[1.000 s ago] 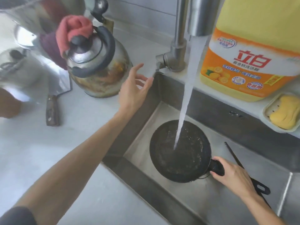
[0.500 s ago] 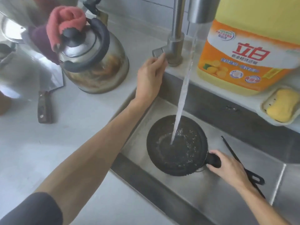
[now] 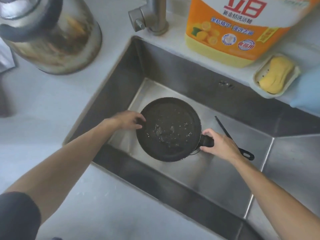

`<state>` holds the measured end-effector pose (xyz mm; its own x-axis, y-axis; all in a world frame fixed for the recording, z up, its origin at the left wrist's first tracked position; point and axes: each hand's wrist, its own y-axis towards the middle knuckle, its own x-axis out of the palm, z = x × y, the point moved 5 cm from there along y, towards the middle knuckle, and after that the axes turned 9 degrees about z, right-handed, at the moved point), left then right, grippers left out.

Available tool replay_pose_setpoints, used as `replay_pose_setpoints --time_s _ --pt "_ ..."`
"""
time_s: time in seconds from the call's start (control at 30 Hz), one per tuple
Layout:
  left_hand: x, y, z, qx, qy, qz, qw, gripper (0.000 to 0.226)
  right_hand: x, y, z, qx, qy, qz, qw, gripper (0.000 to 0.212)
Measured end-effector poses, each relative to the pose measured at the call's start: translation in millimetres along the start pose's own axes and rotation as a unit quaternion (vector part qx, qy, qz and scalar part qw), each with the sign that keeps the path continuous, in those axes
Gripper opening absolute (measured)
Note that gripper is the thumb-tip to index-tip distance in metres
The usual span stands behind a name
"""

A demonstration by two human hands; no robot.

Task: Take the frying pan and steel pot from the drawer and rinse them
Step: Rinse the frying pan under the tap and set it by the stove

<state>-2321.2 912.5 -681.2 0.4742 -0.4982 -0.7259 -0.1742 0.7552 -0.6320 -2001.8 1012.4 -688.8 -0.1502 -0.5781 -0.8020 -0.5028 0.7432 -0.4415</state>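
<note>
The round black frying pan (image 3: 170,129) is sitting low in the steel sink (image 3: 216,172), with some water and bubbles lying on its bottom. The right hand (image 3: 219,146) is curling its fingers around the short black handle on the right side of the pan. The left hand (image 3: 129,119) is gripping the left rim with bent fingers. A thin black utensil (image 3: 232,138) is lying in the sink just behind the right hand. On the white table (image 3: 43,104) at the far left, a worn steel kettle (image 3: 52,33) is standing.
</note>
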Motion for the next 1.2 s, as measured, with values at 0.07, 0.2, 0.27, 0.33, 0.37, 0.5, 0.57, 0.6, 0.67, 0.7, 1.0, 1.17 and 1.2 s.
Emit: replay_pose_setpoints --time_s 0.07,0.2,0.27,0.33,0.37,0.5,0.57,0.6,0.67,0.7,1.0,1.17,1.2 --pt "4 5 -1 -0.027 -0.02 0.033 0.999 0.031 0 1 0 0.01 0.014 0.016 1.0 0.046" --pt "1 10 7 -0.039 -0.016 0.08 0.996 0.04 0 -11 -1 0.024 0.038 0.066 0.997 0.043" --pt "-6 4 10 -0.025 -0.025 0.113 0.993 0.041 -1 -22 -1 0.023 0.033 0.107 0.993 0.042" --pt "-14 -10 12 0.012 -0.024 0.163 0.986 0.037 -5 -37 -1 0.029 0.036 0.164 0.985 0.041" --pt "-18 -19 14 0.042 -0.023 0.204 0.978 0.033 -9 -44 -1 0.029 0.044 0.199 0.978 0.039" --pt "-32 -55 32 0.148 -0.019 0.375 0.915 0.016 -23 -68 -8 0.007 0.084 0.341 0.936 0.038" --pt "-40 -66 40 0.176 0.014 0.428 0.887 0.013 -31 -75 -9 0.004 0.09 0.395 0.914 0.035" --pt "-45 -72 44 0.19 0.037 0.45 0.872 0.012 -37 -78 -8 -0.001 0.089 0.421 0.903 0.033" --pt "-53 -83 50 0.207 0.083 0.495 0.84 0.014 -51 -87 -11 -0.027 0.092 0.47 0.877 0.03" --pt "-59 -90 53 0.201 0.09 0.523 0.823 0.017 -61 -91 -14 -0.045 0.093 0.494 0.863 0.03" --pt "-94 -150 72 0.112 -0.015 0.559 0.822 0.016 -131 -130 -40 -0.117 0.018 0.575 0.81 0.031" --pt "-103 -166 78 0.207 0.034 0.551 0.808 0.027 -163 -139 -43 -0.17 -0.003 0.493 0.853 0.03" --pt "-105 -166 79 0.19 0.002 0.522 0.832 0.025 -168 -141 -43 -0.162 -0.013 0.459 0.873 0.033"
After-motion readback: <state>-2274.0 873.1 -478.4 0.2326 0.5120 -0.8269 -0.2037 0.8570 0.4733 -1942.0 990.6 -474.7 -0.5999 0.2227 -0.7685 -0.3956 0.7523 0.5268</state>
